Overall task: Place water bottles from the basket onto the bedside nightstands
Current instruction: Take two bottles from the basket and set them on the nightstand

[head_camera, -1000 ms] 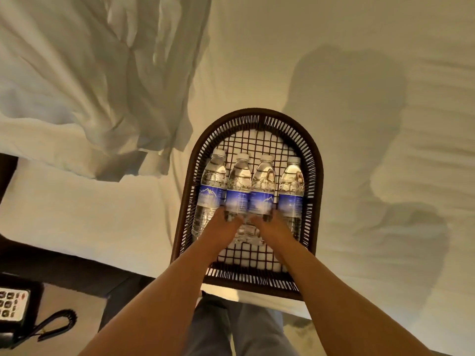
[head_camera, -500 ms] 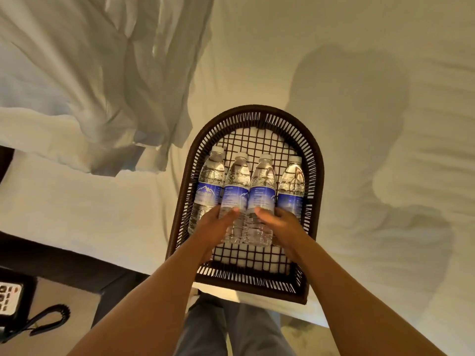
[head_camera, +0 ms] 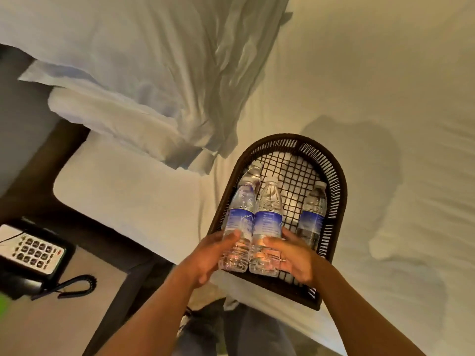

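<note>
A dark brown woven basket (head_camera: 336,191) rests on the white bed. My left hand (head_camera: 210,255) and my right hand (head_camera: 295,260) squeeze two clear water bottles with blue labels side by side and hold them raised over the basket's near end. The left bottle (head_camera: 240,219) is in my left hand, the right bottle (head_camera: 268,222) in my right. A third bottle (head_camera: 312,217) lies along the basket's right side. Another bottle (head_camera: 253,173) peeks out behind the left held one, mostly hidden.
The nightstand top (head_camera: 64,319) lies at the lower left with a black desk phone (head_camera: 33,250) and its coiled cord. White pillows (head_camera: 133,93) are piled at the upper left of the bed. A dark bed frame edge (head_camera: 115,242) separates bed and nightstand.
Both hands have closed on the two middle bottles and raised them out of the row toward me. The view has swung left, so more of the nightstand and phone shows.
</note>
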